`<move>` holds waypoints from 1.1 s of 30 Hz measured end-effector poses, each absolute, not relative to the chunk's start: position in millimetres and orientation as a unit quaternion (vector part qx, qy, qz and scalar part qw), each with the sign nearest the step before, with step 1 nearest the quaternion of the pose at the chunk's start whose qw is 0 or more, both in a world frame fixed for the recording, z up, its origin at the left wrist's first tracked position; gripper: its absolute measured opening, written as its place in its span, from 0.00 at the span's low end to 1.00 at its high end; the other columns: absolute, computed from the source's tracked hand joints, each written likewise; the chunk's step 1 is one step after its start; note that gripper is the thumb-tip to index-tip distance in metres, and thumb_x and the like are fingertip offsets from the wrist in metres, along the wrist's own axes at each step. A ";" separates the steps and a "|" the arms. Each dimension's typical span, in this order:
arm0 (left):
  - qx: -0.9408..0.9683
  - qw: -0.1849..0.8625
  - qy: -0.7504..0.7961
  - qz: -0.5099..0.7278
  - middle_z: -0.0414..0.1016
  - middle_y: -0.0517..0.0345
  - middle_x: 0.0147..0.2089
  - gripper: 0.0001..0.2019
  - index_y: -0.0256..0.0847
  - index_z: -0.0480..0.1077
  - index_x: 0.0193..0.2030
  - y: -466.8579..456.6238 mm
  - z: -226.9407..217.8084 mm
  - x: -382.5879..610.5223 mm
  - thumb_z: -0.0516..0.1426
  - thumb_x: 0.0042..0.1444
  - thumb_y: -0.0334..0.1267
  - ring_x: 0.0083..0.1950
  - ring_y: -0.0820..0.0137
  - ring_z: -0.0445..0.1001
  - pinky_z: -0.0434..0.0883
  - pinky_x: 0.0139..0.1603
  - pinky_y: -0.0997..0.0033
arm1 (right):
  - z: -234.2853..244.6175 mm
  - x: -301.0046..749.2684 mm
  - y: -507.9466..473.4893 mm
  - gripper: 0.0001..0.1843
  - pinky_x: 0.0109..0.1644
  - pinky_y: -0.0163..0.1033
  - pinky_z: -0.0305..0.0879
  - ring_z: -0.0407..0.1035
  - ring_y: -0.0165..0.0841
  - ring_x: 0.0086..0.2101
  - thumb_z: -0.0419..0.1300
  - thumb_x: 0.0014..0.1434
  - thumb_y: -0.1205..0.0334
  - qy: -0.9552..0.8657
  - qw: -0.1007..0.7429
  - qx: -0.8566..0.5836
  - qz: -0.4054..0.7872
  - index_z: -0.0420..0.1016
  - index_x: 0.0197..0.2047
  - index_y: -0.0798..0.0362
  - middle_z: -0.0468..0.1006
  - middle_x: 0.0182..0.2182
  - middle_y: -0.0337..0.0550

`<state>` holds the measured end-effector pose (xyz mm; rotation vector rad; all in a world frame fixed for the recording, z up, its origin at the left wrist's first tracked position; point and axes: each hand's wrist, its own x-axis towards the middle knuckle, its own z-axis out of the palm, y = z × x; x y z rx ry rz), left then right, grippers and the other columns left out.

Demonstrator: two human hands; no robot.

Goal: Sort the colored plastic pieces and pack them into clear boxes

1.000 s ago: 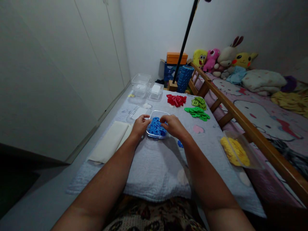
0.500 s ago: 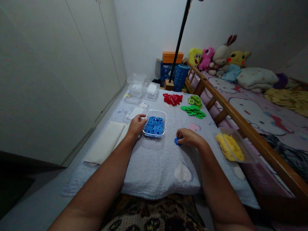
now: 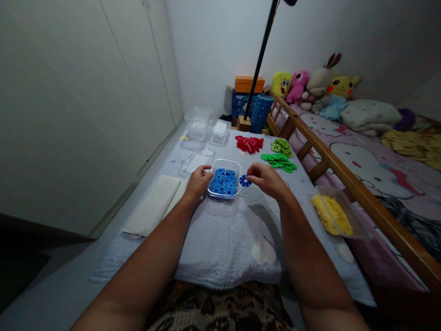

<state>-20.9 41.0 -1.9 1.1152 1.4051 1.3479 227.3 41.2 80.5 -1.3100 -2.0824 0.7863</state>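
A clear plastic container (image 3: pixel 224 196) stands on the cloth in front of me, holding many blue notched discs (image 3: pixel 223 182). My left hand (image 3: pixel 200 181) grips the container's left wall, thumb at the rim. Just off the container's right side, my right hand (image 3: pixel 266 178) pinches one dark blue notched disc (image 3: pixel 245 181) between thumb and fingertips. That disc is raised above the cloth, its face turned toward me.
Behind lie a red pile (image 3: pixel 249 144), a lime pile (image 3: pixel 281 147) and a green pile (image 3: pixel 279 162). Clear boxes (image 3: pixel 198 122) and a lid (image 3: pixel 193 163) stand back left; folded cloth (image 3: pixel 151 207) lies left. A yellow-filled container (image 3: pixel 332 215) sits right, beside a wooden bed rail (image 3: pixel 344 184).
My right hand has lifted the blue disc off the cloth and carried it up and left, to the container's right side. The left hand stays on the container.
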 end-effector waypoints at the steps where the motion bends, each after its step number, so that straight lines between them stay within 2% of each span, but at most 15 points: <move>1: 0.447 0.436 0.563 0.542 0.65 0.66 0.24 0.24 0.36 0.74 0.49 40.8 -1.5 -20.5 0.63 0.45 0.46 0.24 0.74 0.64 0.59 0.26 0.74 | 83.1 217.1 43.2 0.00 0.35 0.34 0.59 0.67 0.29 0.29 0.61 0.55 0.67 -0.781 0.275 -0.480 0.288 0.74 0.32 0.52 0.76 0.27 0.36; 7: 0.449 0.451 0.553 0.538 0.68 0.64 0.25 0.25 0.35 0.75 0.50 42.2 -2.3 -20.1 0.63 0.45 0.45 0.26 0.72 0.67 0.62 0.27 0.73 | 79.2 163.1 54.2 0.08 0.39 0.35 0.59 0.70 0.31 0.33 0.61 0.53 0.75 -0.825 0.198 -0.488 0.206 0.78 0.33 0.53 0.80 0.31 0.39; 14: 0.474 0.428 0.560 0.528 0.64 0.66 0.23 0.23 0.34 0.75 0.50 44.1 -6.2 -21.9 0.62 0.48 0.45 0.25 0.73 0.63 0.59 0.26 0.74 | 60.1 135.9 61.8 0.08 0.43 0.36 0.60 0.73 0.35 0.39 0.62 0.57 0.71 -0.848 0.120 -0.498 0.134 0.80 0.39 0.52 0.84 0.38 0.44; 17: 0.474 0.428 0.561 0.527 0.66 0.65 0.24 0.22 0.35 0.75 0.49 44.9 -7.5 -22.6 0.61 0.49 0.45 0.25 0.72 0.64 0.60 0.27 0.73 | 58.4 133.6 61.7 0.09 0.45 0.38 0.61 0.74 0.37 0.41 0.61 0.59 0.69 -0.846 0.109 -0.509 0.110 0.81 0.42 0.51 0.84 0.40 0.45; 22: 0.489 0.376 0.591 0.520 0.72 0.59 0.29 0.19 0.38 0.75 0.49 41.4 -1.1 -26.5 0.57 0.56 0.47 0.29 0.69 0.70 0.66 0.32 0.70 | 66.7 150.5 57.2 0.07 0.49 0.39 0.63 0.74 0.38 0.43 0.62 0.61 0.67 -0.833 0.175 -0.512 0.114 0.80 0.42 0.52 0.84 0.41 0.46; 26: 0.536 0.208 0.662 0.480 0.72 0.58 0.32 0.16 0.40 0.74 0.50 35.0 10.9 -32.3 0.56 0.58 0.43 0.36 0.65 0.73 0.68 0.41 0.66 | 70.3 178.7 49.5 0.04 0.47 0.39 0.64 0.73 0.35 0.38 0.63 0.59 0.69 -0.811 0.253 -0.508 0.143 0.78 0.39 0.53 0.82 0.40 0.47; 30: 0.604 0.061 0.704 0.369 0.76 0.48 0.43 0.13 0.41 0.75 0.47 30.3 14.3 -35.9 0.57 0.56 0.36 0.49 0.57 0.73 0.67 0.52 0.59 | 59.3 203.3 39.9 0.04 0.42 0.38 0.65 0.71 0.32 0.33 0.61 0.58 0.68 -0.781 0.321 -0.507 0.171 0.77 0.36 0.52 0.79 0.39 0.45; 33: 0.628 0.012 0.731 0.267 0.75 0.43 0.49 0.11 0.44 0.77 0.45 28.4 9.3 -36.8 0.59 0.55 0.39 0.54 0.50 0.70 0.66 0.51 0.54 | 45.8 213.2 35.5 0.04 0.40 0.38 0.65 0.69 0.31 0.31 0.59 0.57 0.67 -0.761 0.353 -0.508 0.193 0.76 0.34 0.52 0.78 0.36 0.43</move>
